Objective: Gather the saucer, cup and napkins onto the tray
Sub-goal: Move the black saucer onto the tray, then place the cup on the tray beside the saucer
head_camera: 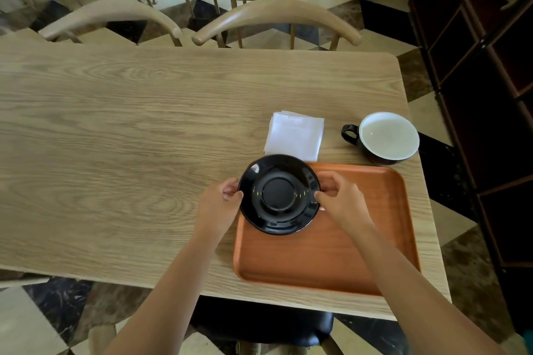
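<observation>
A glossy black saucer (279, 194) is over the far left corner of the orange-brown tray (331, 253). My left hand (220, 203) grips the saucer's left rim and my right hand (339, 199) grips its right rim. A stack of white napkins (294, 135) lies on the table just beyond the saucer. A black cup (386, 138) with a white inside and pale liquid stands beyond the tray's far right corner, its handle pointing left.
The wooden table (129, 138) ends close to the right of the tray and cup. Two curved wooden chair backs (274, 13) stand at the far edge. A dark cabinet (484, 95) is on the right. A black stool seat (259, 326) is below the near edge.
</observation>
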Demonstrator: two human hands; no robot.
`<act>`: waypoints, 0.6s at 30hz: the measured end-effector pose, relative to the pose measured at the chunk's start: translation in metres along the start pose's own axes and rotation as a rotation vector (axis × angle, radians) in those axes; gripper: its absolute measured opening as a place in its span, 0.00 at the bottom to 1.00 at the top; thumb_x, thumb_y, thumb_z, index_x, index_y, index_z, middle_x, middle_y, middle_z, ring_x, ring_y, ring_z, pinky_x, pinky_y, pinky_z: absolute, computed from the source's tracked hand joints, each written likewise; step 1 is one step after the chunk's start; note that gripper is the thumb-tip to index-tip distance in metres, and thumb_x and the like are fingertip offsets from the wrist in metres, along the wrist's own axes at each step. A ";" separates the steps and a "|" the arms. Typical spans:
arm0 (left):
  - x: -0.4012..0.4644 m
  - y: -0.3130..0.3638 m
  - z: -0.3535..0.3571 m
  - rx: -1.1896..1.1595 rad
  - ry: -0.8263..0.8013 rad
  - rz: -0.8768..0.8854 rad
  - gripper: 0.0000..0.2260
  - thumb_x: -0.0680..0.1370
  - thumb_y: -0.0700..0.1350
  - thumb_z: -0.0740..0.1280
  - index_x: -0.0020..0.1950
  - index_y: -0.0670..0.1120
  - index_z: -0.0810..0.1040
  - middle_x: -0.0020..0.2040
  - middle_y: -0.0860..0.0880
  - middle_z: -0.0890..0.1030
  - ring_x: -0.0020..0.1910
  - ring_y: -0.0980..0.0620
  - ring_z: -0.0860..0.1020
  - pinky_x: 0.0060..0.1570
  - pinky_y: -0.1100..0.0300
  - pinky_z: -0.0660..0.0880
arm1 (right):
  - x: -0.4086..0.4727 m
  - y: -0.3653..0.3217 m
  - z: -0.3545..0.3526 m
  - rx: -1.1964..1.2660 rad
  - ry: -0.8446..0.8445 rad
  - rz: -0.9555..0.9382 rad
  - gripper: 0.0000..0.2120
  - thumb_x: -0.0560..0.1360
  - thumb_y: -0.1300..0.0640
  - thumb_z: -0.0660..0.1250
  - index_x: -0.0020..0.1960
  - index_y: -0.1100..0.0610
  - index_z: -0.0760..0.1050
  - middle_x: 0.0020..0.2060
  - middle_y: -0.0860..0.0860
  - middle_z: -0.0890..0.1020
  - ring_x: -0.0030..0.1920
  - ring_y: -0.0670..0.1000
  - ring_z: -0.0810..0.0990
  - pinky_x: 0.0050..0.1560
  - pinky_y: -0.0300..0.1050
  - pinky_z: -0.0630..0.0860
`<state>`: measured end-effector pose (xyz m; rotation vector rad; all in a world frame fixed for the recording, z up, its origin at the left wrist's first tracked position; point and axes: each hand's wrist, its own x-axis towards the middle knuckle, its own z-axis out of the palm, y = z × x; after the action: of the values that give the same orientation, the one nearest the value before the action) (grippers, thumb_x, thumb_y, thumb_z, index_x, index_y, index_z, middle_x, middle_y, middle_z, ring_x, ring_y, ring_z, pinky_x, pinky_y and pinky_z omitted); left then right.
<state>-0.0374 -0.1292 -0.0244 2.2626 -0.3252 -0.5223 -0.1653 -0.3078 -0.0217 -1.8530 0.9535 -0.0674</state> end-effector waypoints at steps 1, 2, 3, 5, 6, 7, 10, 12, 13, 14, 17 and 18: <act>-0.001 0.000 0.000 0.069 0.024 0.036 0.13 0.76 0.40 0.65 0.61 0.43 0.77 0.45 0.51 0.79 0.40 0.58 0.75 0.41 0.68 0.69 | -0.002 -0.002 -0.003 -0.052 0.001 -0.018 0.13 0.73 0.60 0.67 0.56 0.50 0.75 0.39 0.43 0.78 0.41 0.44 0.75 0.37 0.34 0.68; -0.003 0.002 0.000 0.124 0.050 0.091 0.13 0.76 0.41 0.65 0.61 0.43 0.76 0.47 0.49 0.78 0.41 0.56 0.75 0.41 0.67 0.69 | -0.003 -0.004 -0.007 -0.111 0.006 -0.045 0.13 0.73 0.58 0.66 0.58 0.51 0.75 0.40 0.45 0.78 0.41 0.45 0.74 0.39 0.36 0.67; -0.005 0.006 0.000 0.148 0.065 0.151 0.13 0.76 0.41 0.65 0.61 0.42 0.76 0.49 0.48 0.78 0.42 0.55 0.76 0.42 0.66 0.69 | -0.004 -0.006 -0.011 -0.167 0.015 -0.081 0.14 0.73 0.57 0.66 0.58 0.52 0.75 0.43 0.47 0.79 0.42 0.45 0.74 0.41 0.37 0.67; -0.010 0.022 0.006 0.172 0.051 0.286 0.13 0.76 0.41 0.65 0.60 0.43 0.76 0.51 0.47 0.78 0.46 0.52 0.77 0.45 0.63 0.72 | -0.006 -0.008 -0.020 -0.255 0.035 -0.173 0.13 0.73 0.57 0.66 0.58 0.54 0.76 0.50 0.50 0.80 0.45 0.46 0.74 0.44 0.38 0.66; -0.012 0.031 0.010 0.202 0.035 0.360 0.14 0.76 0.42 0.65 0.61 0.43 0.76 0.51 0.46 0.79 0.48 0.51 0.77 0.47 0.61 0.73 | -0.008 -0.008 -0.025 -0.291 0.050 -0.220 0.13 0.73 0.58 0.66 0.58 0.55 0.76 0.52 0.52 0.80 0.47 0.48 0.75 0.45 0.39 0.67; -0.014 0.041 0.016 0.242 0.025 0.440 0.14 0.76 0.42 0.66 0.61 0.43 0.76 0.52 0.46 0.79 0.49 0.51 0.77 0.47 0.60 0.73 | -0.008 -0.007 -0.032 -0.332 0.076 -0.267 0.13 0.73 0.59 0.66 0.58 0.56 0.76 0.53 0.53 0.80 0.50 0.51 0.76 0.46 0.41 0.69; -0.010 0.074 0.039 0.371 0.009 0.687 0.16 0.74 0.44 0.68 0.61 0.43 0.76 0.55 0.45 0.79 0.51 0.47 0.78 0.47 0.58 0.73 | -0.004 0.000 -0.059 -0.483 0.213 -0.379 0.17 0.71 0.59 0.69 0.59 0.57 0.76 0.55 0.56 0.79 0.58 0.57 0.74 0.53 0.50 0.73; -0.002 0.096 0.058 0.441 -0.014 0.834 0.20 0.72 0.44 0.70 0.63 0.42 0.74 0.60 0.42 0.77 0.54 0.44 0.77 0.50 0.53 0.75 | 0.002 0.008 -0.083 -0.587 0.303 -0.401 0.20 0.68 0.60 0.71 0.60 0.59 0.75 0.59 0.58 0.77 0.62 0.60 0.72 0.53 0.56 0.75; 0.004 0.105 0.068 0.480 -0.030 0.897 0.23 0.71 0.44 0.71 0.64 0.42 0.73 0.62 0.40 0.75 0.58 0.42 0.76 0.53 0.50 0.74 | 0.006 0.012 -0.094 -0.637 0.319 -0.408 0.22 0.67 0.60 0.72 0.60 0.59 0.75 0.61 0.59 0.77 0.63 0.61 0.71 0.53 0.59 0.76; 0.010 0.114 0.078 0.526 -0.048 0.953 0.26 0.69 0.44 0.72 0.66 0.42 0.72 0.65 0.38 0.73 0.62 0.40 0.73 0.56 0.47 0.73 | 0.011 0.017 -0.104 -0.687 0.323 -0.412 0.24 0.66 0.60 0.73 0.61 0.59 0.75 0.62 0.60 0.76 0.65 0.63 0.70 0.54 0.61 0.76; 0.026 0.131 0.106 0.664 -0.100 1.046 0.31 0.67 0.45 0.74 0.69 0.44 0.68 0.72 0.38 0.64 0.70 0.38 0.63 0.62 0.42 0.68 | 0.023 0.029 -0.125 -0.844 0.290 -0.381 0.25 0.69 0.54 0.72 0.65 0.56 0.71 0.69 0.58 0.70 0.70 0.63 0.63 0.60 0.64 0.70; 0.030 0.133 0.114 0.698 -0.111 1.053 0.32 0.68 0.45 0.73 0.70 0.46 0.67 0.74 0.39 0.61 0.72 0.39 0.60 0.63 0.41 0.67 | 0.026 0.032 -0.129 -0.884 0.260 -0.369 0.26 0.71 0.52 0.69 0.67 0.55 0.69 0.71 0.56 0.66 0.72 0.63 0.60 0.62 0.64 0.67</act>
<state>-0.0725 -0.3023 -0.0034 2.2525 -1.8367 0.0618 -0.2228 -0.4269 0.0062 -2.8848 0.8650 -0.1270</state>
